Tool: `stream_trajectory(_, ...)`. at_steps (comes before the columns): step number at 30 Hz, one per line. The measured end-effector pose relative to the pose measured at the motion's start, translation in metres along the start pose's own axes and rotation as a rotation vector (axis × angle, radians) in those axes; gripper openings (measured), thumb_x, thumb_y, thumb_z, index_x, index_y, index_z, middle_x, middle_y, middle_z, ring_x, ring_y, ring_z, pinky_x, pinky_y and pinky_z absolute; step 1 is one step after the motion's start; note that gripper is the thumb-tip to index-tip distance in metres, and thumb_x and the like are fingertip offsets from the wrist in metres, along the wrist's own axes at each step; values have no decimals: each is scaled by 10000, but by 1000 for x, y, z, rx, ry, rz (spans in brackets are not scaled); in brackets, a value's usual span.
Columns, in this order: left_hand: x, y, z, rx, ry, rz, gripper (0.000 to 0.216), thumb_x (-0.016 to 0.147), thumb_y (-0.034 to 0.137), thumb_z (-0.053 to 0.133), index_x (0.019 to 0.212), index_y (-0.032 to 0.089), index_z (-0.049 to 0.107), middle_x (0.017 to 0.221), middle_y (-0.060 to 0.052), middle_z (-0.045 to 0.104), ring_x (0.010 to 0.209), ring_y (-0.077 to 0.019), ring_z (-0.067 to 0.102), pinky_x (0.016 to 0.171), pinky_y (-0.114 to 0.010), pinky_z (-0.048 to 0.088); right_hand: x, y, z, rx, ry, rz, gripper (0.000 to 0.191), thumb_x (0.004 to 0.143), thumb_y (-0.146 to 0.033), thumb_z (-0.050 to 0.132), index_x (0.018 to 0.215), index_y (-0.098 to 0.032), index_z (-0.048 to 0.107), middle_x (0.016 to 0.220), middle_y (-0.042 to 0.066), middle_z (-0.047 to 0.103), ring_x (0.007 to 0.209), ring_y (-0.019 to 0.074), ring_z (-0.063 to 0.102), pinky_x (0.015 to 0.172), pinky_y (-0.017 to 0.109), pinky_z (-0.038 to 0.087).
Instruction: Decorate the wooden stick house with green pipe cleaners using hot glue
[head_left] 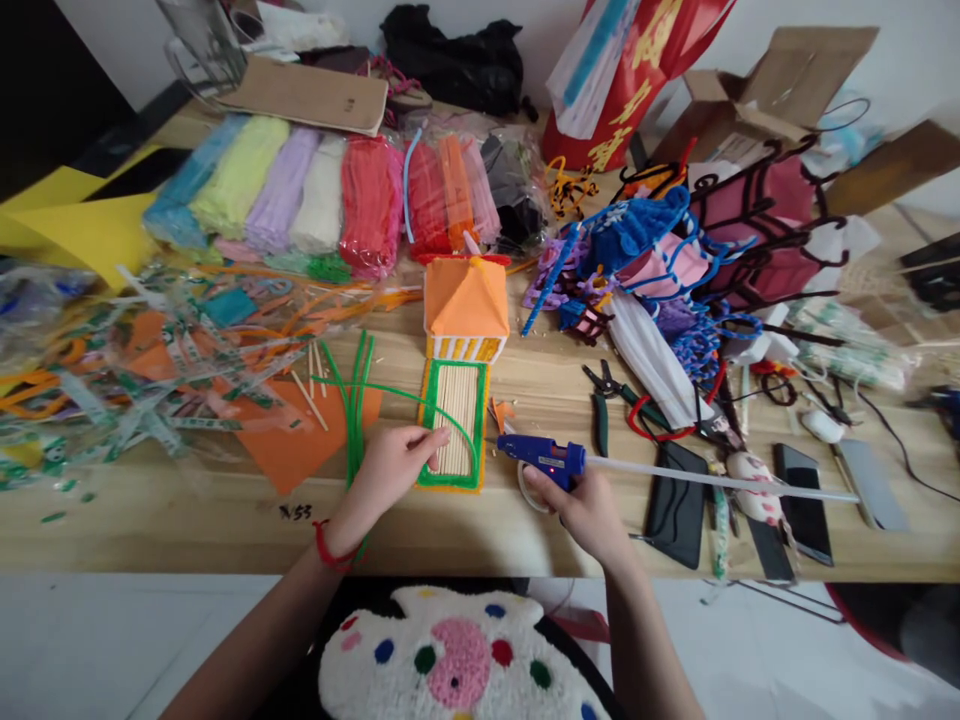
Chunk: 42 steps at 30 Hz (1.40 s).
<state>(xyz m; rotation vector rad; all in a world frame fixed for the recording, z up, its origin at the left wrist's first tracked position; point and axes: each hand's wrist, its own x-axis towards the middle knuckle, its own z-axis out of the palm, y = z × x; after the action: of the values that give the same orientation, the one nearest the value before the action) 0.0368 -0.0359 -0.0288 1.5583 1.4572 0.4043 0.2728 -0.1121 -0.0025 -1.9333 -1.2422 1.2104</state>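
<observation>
My right hand (585, 505) grips a blue hot glue gun (541, 455), its nozzle aimed left and a long glue stick (720, 478) running out of its back. My left hand (394, 460) is closed, thumb and fingertips together over a panel of thin wooden sticks (459, 400) with a green and orange fuzzy border. What those fingertips hold, if anything, is hidden. A green pipe cleaner (390, 388) arcs above that hand to the panel's lower right. Behind the panel stands a small model building with an orange roof (466, 295). More green pipe cleaners (354, 410) lie left of it.
Scraps and strips (187, 350) heap up at left, with orange sheet (281, 440) underneath. Bundled pipe cleaners (270, 185) line the back. At right are pliers (604, 380), fuzzy lantern-like crafts (765, 230), a black phone (802, 500) and a white mouse (823, 425).
</observation>
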Motion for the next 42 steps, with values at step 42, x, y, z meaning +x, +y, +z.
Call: stream_trajectory(42,-47,-21,47,571,326,768,197,889,124,486,960,186,660,797,-36,653,803,-175,563,767,-340,407,3,3,1,51,155,57,438,700,-603,639,696,-165,651,568,48,639,570,195,593,501,264,416)
